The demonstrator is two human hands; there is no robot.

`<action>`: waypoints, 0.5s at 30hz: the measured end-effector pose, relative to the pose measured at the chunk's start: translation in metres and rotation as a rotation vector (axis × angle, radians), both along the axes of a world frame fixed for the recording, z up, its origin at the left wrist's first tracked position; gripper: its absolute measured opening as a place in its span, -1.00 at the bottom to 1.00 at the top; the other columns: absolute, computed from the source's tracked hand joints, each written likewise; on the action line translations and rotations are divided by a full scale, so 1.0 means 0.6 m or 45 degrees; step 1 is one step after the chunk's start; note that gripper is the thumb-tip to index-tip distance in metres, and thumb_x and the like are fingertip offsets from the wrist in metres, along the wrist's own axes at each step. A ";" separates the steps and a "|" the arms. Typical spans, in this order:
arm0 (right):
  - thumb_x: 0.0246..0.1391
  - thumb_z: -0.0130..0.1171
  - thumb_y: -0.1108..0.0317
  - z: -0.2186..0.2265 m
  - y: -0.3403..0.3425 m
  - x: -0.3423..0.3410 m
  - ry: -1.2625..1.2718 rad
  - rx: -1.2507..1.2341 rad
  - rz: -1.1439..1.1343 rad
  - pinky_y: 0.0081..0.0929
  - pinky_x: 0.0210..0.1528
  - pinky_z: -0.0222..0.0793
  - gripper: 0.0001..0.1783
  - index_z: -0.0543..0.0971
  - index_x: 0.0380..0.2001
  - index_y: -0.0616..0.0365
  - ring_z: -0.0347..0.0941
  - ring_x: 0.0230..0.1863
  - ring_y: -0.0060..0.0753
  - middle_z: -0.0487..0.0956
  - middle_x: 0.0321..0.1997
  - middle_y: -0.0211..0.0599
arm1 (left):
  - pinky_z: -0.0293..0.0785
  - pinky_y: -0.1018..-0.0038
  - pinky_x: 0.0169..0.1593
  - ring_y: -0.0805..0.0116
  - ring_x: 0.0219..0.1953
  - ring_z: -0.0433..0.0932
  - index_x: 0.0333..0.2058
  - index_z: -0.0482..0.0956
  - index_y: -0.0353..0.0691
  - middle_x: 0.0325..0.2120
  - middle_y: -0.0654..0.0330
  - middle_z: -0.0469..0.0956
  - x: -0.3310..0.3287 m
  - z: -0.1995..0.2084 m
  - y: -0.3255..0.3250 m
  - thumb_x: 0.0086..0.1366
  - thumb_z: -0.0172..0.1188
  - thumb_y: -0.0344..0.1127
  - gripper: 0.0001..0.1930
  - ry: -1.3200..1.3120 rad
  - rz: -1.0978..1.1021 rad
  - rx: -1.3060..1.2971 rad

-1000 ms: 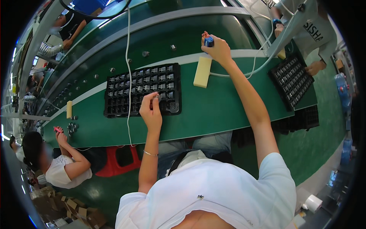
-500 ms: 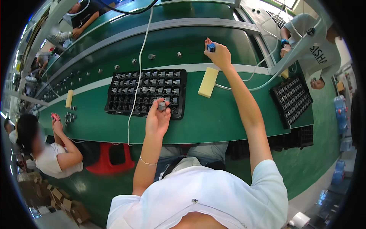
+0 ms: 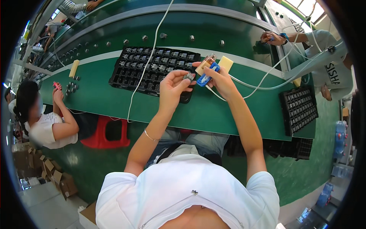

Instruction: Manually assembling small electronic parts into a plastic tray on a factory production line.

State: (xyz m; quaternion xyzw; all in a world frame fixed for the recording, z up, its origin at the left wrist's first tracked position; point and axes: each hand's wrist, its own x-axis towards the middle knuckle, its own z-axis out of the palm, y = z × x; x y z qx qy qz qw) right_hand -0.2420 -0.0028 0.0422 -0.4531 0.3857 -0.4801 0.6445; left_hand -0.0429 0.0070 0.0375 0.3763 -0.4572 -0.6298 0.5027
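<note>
My left hand (image 3: 170, 88) pinches a small grey metal-and-plastic part (image 3: 188, 76) in its fingertips, over the right end of a black compartment tray (image 3: 185, 98). Rows of similar grey parts fill the tray's far cells, while several near cells look bare. Just right of the left hand, my right hand (image 3: 224, 82) is closed round a blue tool (image 3: 204, 80) with a translucent amber block at its far end. A thin white line runs from the tool's near end. The tool and the grey part are close together; whether they touch I cannot tell.
Behind my right hand lies a pale yellow block (image 3: 226, 63). A white cord (image 3: 153, 49) hangs across the tray. Loose parts (image 3: 192, 37) line the far green strip. At right are a second filled tray (image 3: 299, 110) and a co-worker's hand (image 3: 271, 37); another person sits left.
My right hand has come back from the far strip with the blue tool, up to my left hand. My left hand, still holding the grey part, has risen toward it. The whole view has shifted.
</note>
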 end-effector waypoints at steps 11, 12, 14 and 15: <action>0.27 0.16 0.11 -0.027 0.002 0.022 -0.208 0.038 -0.060 -0.83 -0.57 0.23 -0.64 0.54 -0.04 0.14 0.42 -0.45 -0.81 0.59 -0.27 -0.45 | 0.50 0.66 -0.42 0.56 -0.40 0.60 -0.14 0.57 -0.36 -0.36 0.20 0.63 -0.001 -0.006 -0.008 0.19 0.36 -0.52 -0.74 -0.218 0.022 -0.188; 0.27 0.16 0.11 -0.027 0.002 0.022 -0.208 0.039 -0.063 -0.83 -0.57 0.23 -0.64 0.54 -0.04 0.14 0.42 -0.45 -0.81 0.59 -0.27 -0.45 | 0.51 0.66 -0.41 0.57 -0.41 0.60 -0.15 0.57 -0.37 -0.37 0.21 0.63 -0.001 -0.006 -0.009 0.19 0.37 -0.51 -0.75 -0.227 0.031 -0.202; 0.27 0.16 0.10 -0.028 0.002 0.023 -0.220 0.048 -0.077 -0.80 -0.53 0.26 -0.64 0.54 -0.05 0.13 0.42 -0.43 -0.80 0.59 -0.27 -0.46 | 0.52 0.66 -0.41 0.58 -0.41 0.59 -0.16 0.57 -0.37 -0.37 0.21 0.63 0.002 -0.005 -0.010 0.19 0.38 -0.51 -0.75 -0.236 0.039 -0.216; 0.27 0.16 0.10 -0.030 0.001 0.022 -0.219 0.048 -0.078 -0.80 -0.53 0.26 -0.64 0.54 -0.05 0.13 0.42 -0.43 -0.80 0.59 -0.27 -0.46 | 0.53 0.65 -0.40 0.58 -0.41 0.58 -0.17 0.57 -0.37 -0.37 0.22 0.63 0.004 -0.004 -0.012 0.19 0.38 -0.50 -0.75 -0.241 0.038 -0.208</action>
